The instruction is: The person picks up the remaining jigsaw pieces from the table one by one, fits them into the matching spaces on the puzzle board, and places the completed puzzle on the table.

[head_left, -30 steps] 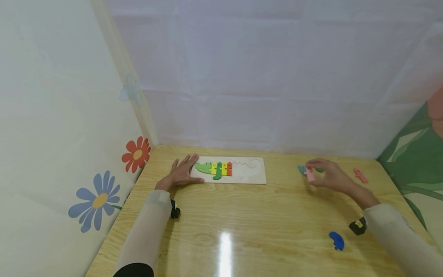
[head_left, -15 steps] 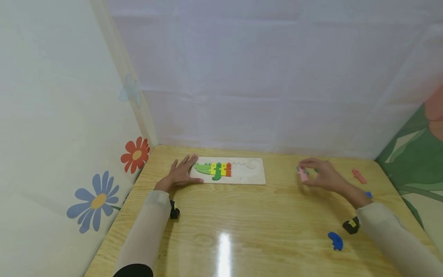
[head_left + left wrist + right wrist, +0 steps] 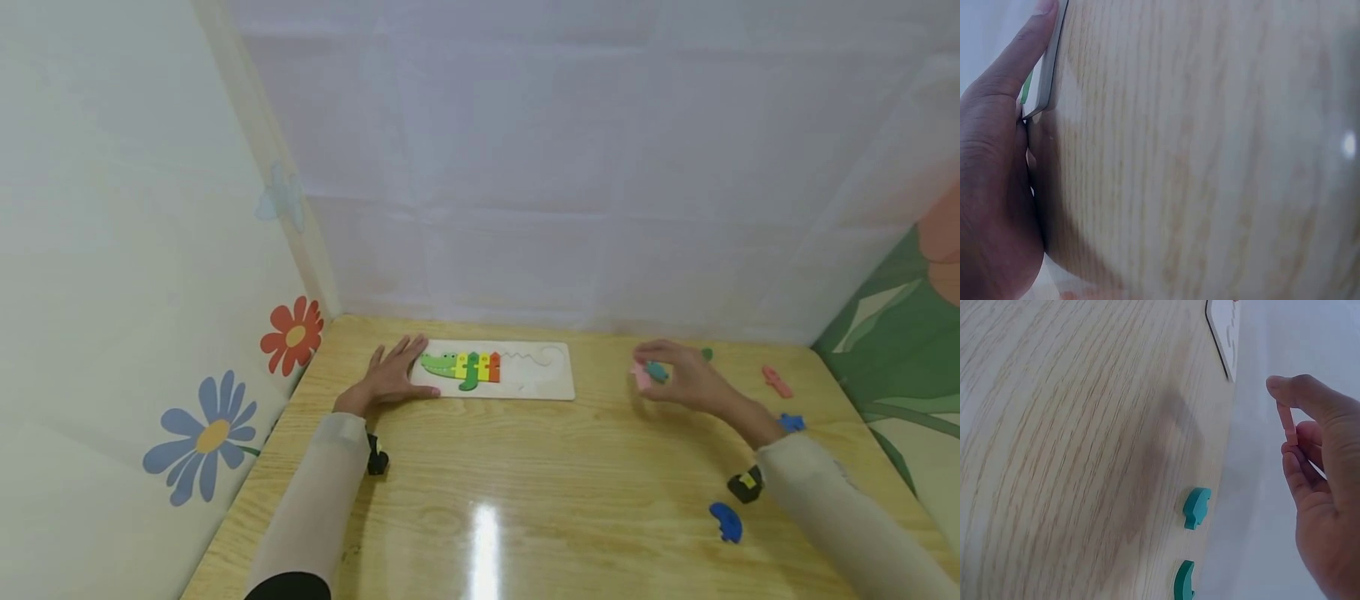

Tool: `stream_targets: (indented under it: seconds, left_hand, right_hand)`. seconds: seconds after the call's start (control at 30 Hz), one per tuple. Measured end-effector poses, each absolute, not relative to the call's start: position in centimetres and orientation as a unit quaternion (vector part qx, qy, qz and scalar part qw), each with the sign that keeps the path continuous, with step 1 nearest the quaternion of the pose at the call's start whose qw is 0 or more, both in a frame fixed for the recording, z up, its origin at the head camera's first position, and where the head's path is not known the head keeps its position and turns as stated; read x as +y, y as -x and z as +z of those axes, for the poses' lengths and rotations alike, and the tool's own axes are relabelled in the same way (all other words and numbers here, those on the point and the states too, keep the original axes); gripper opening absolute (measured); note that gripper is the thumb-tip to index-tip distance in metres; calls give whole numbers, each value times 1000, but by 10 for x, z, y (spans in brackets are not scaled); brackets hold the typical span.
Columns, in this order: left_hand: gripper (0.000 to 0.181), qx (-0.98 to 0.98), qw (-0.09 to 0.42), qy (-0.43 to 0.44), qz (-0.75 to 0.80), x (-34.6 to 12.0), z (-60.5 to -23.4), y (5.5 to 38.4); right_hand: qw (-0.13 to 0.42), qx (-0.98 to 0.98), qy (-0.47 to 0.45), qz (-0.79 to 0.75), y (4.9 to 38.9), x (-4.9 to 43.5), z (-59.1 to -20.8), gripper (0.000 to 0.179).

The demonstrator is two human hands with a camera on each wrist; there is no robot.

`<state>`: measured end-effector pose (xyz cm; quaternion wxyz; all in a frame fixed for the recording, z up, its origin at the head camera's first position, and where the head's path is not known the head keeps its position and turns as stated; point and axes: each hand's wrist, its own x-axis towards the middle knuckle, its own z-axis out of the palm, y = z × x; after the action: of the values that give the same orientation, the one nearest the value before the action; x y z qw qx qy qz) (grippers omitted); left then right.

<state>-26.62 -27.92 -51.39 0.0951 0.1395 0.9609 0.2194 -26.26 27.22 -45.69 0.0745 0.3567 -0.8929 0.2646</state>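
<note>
Wood-grain table [image 3: 540, 475]. Nearest you: blue curved piece [image 3: 726, 522], left of your right sleeve [image 3: 840, 500]; second blue piece [image 3: 792, 422] just past the cuff. Neither should block a carry left. Mid-table, your right hand [image 3: 686, 379] pinches the pink piece [image 3: 1285, 422] between thumb and fingers, off the wood, right of the white board [image 3: 536, 385]. Left hand [image 3: 390, 375] is spread on the board's left end, thumb along its near edge. My read on the step: bringing pink to the board. Next move calls for a swing left and trying it by the orange piece [image 3: 494, 367], left hand bracing; exact slot, can't tell. Salmon piece [image 3: 777, 382] sits off right. Watch the teal piece [image 3: 1197, 507] by your right hand. Farther: green piece [image 3: 1184, 581], then pale sheet [image 3: 480, 167].
</note>
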Motion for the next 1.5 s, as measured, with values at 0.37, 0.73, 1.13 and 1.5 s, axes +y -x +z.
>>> stream_targets:
  seconds: [0.37,0.73,1.13,1.5]
  left_hand:
    - [119,961,97,-139,218,-280,-515,267]
    - [117,963,95,-139,212,-280,-516,268]
    - [120,962,95,-141,213,-279,-517,269]
    - [120,963,101,-141,207,-279,-516,270]
  right_hand:
    - [89,-889,-365,262,267,261,-466,50]
    - [84,-880,-368,289,271,243,-472,53]
    - [62,-882,-366,291,271,228,-477,52]
    - [62,-875,-372,303,275,214,-480,53]
